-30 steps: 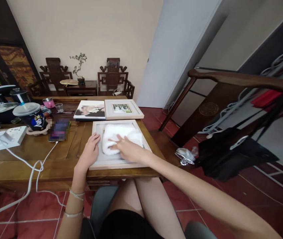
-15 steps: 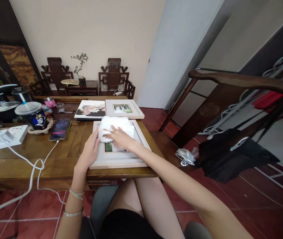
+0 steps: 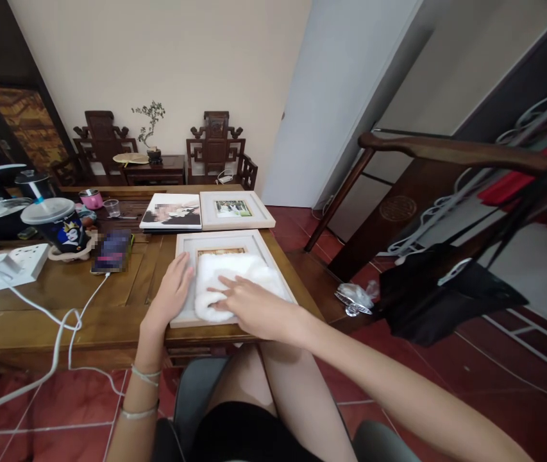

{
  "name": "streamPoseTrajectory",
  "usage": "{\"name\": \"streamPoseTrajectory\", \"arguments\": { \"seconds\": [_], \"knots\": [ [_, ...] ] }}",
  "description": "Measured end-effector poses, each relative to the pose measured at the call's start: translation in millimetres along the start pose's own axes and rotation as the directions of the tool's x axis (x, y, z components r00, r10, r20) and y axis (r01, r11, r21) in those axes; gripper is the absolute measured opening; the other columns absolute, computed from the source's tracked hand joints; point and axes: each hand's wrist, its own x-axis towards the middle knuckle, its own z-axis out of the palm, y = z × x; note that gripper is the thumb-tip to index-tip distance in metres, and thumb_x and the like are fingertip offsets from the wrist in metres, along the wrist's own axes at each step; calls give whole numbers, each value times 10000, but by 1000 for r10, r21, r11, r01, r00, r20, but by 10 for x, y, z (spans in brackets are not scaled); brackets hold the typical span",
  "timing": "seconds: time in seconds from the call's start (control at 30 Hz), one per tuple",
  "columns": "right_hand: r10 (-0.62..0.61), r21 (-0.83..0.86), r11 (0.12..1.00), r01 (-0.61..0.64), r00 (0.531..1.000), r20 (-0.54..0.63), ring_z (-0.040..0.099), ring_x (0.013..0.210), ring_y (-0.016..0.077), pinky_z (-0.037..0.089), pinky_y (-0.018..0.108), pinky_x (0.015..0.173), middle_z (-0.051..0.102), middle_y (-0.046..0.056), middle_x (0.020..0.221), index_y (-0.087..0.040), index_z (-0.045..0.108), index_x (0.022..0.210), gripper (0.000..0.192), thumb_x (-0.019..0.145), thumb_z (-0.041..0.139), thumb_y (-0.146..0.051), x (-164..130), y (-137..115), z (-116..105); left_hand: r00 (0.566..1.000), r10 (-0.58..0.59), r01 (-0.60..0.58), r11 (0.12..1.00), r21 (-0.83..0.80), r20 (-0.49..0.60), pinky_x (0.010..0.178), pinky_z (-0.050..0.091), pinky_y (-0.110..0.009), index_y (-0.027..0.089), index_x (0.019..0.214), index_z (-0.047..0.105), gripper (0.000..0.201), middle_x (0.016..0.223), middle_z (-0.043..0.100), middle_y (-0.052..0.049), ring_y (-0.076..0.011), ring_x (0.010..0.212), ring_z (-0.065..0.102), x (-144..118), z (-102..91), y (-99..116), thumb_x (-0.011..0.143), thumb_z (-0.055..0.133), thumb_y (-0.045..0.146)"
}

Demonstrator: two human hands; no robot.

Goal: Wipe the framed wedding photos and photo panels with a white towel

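Soft, even daylight; faint shadows on the tabletop (image 3: 37,308); wide-angle bending at edges; slightly soft focus throughout.

Your wooden table (image 3: 124,292) fills the frame's left and center, with a white picture frame (image 3: 184,314) at its near edge. Behind lie a second frame (image 3: 256,218), a photo book (image 3: 170,215), a phone (image 3: 112,250), a cup (image 3: 59,224) and, far left, a power strip (image 3: 11,263).

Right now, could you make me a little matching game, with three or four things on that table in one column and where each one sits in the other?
Things:
1. white cloth
2. left hand
3. lidded cup
4. small framed photo

Places:
A. far side of the table, behind the big frame
B. on the big frame's left edge
C. under the right hand
D. left of the phone

Pairs: 1-C, 2-B, 3-D, 4-A
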Motion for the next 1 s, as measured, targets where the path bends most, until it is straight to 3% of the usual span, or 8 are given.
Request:
{"name": "streamPoseTrajectory", "arguments": {
  "seconds": [0.13,0.23,0.37,0.47,0.63,0.73,0.87,1.0],
  "knots": [
    [67,127,989,-78,993,93,537,1209,275,450,343,907,711,106,1077,-197,692,1139,577,709,407,61,-113,190,-124,998,25,-28,998,49,49,1158,234,-442,120,1297,525,432,1421,465,-148,-240,1385,329,4,18,-76,922,381,279],
    [-23,197,980,18,999,25,598,1124,239,440,313,901,700,68,1122,-235,687,1150,604,694,411,50,-51,168,-122,999,26,-29,998,64,43,1161,239,-440,87,1298,520,450,1410,474,-162,-237,1386,331,16,28,-102,888,373,196],
    [-56,180,981,66,997,-60,597,1112,262,446,328,858,713,119,1050,-204,667,1179,596,694,419,37,51,-54,-47,999,19,-20,999,50,30,1152,270,-426,62,1290,519,476,1405,479,-170,-227,1380,345,29,30,-105,853,348,141],
    [3,166,986,4,999,-45,608,1088,270,443,322,834,717,132,1028,-194,687,1142,570,696,421,42,-33,-77,-49,999,31,-32,998,57,27,1156,259,-434,79,1295,517,491,1401,488,-155,-226,1381,345,28,26,-104,835,352,125],
    [169,186,966,-182,982,79,653,987,233,427,280,813,737,52,1017,-226,738,1028,559,673,411,56,-443,203,-171,999,33,-33,998,55,7,1162,252,-431,77,1297,518,487,1400,492,-151,-230,1381,345,19,36,-98,844,349,131],
    [207,190,956,-225,972,111,644,1014,220,419,262,802,732,15,1049,-242,740,1029,575,666,410,58,-561,289,-228,999,30,-29,998,62,-17,1159,259,-439,74,1288,526,491,1387,504,-157,-244,1371,362,22,50,-90,829,358,116],
    [138,163,975,-153,985,102,666,934,221,415,265,762,741,50,1008,-230,734,1056,536,687,446,31,-350,170,-223,999,25,-22,996,84,-30,1159,262,-441,80,1269,543,496,1364,527,-155,-252,1364,374,36,55,-83,804,370,97],
    [38,146,989,-39,999,9,662,902,228,419,277,760,737,95,970,-210,711,1104,492,724,475,-3,19,-39,-138,1000,2,-1,997,81,-18,1156,267,-425,65,1274,538,498,1375,513,-166,-254,1370,363,45,39,-72,806,374,110]
  ]
}}
